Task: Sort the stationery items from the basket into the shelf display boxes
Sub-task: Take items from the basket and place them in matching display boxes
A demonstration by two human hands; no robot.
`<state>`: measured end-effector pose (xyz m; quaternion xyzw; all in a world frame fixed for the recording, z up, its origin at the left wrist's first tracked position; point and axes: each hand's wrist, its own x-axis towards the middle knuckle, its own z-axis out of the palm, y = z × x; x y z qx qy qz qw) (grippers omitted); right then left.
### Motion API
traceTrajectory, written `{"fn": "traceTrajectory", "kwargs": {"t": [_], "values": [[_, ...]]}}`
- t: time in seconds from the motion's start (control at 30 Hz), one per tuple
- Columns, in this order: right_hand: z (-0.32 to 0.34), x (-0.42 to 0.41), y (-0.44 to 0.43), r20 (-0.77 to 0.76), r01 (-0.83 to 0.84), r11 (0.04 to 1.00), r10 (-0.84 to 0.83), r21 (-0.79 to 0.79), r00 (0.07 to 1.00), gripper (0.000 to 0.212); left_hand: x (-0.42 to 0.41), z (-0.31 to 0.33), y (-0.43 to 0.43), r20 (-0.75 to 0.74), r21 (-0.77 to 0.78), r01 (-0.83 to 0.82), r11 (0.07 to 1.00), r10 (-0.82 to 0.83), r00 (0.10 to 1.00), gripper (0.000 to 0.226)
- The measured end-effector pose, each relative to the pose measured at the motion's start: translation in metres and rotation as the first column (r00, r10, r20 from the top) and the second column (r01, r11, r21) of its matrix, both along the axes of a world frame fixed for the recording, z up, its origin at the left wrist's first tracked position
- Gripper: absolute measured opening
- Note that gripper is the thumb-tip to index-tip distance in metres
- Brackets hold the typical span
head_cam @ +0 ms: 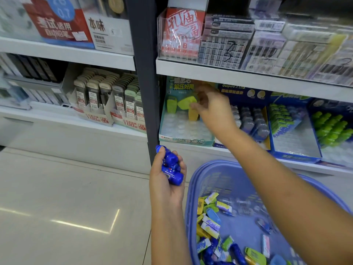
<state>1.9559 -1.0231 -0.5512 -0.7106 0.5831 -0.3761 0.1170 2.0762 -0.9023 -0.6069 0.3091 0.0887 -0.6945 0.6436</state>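
— Starting near: what fills the purple basket (193,188)?
— Loose stationery items (212,224), too many and too jumbled to count.
— And the left hand (166,180)?
— Clenched around a bunch of blue pieces (171,166), at least 3, just left of the basket.
— Farther off?
— The right hand (212,108) reaches into the teal display box (186,139) on the lower shelf (248,159). 2 green erasers (179,104) and 1 yellow eraser (193,114) stand there. Whether its blurred fingers grip anything, I cannot tell.

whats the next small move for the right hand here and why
Probably let go of the yellow item and pull back: the right hand is over the teal box, where similar pieces stand. The left hand holds blue items awaiting placement.
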Motion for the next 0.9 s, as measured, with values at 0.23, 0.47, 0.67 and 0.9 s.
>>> {"fn": "traceTrajectory", "kwargs": {"t": [0.23,0.47,0.67,0.9], "values": [[-0.006,0.013,-0.072,-0.438,-0.074,0.982,0.145,0.175,0.887,0.025,0.009,-0.007,-0.002,0.007,0.042,0.029,0.999,-0.03,1.0,0.016],[0.003,0.009,-0.085,-0.438,-0.109,0.938,0.254,0.33,0.862,0.034,0.01,-0.013,-0.004,0.002,0.046,0.062,0.997,-0.063,0.998,0.019],[0.003,0.013,-0.08,-0.467,-0.053,0.947,0.206,0.318,0.86,0.036,0.007,-0.013,-0.004,0.008,0.037,0.101,0.994,-0.101,0.995,0.02],[-0.005,0.021,-0.074,-0.562,0.046,0.972,0.095,0.231,0.822,0.024,0.002,-0.011,-0.003,0.047,0.029,0.14,0.99,-0.141,0.989,0.027]]}}
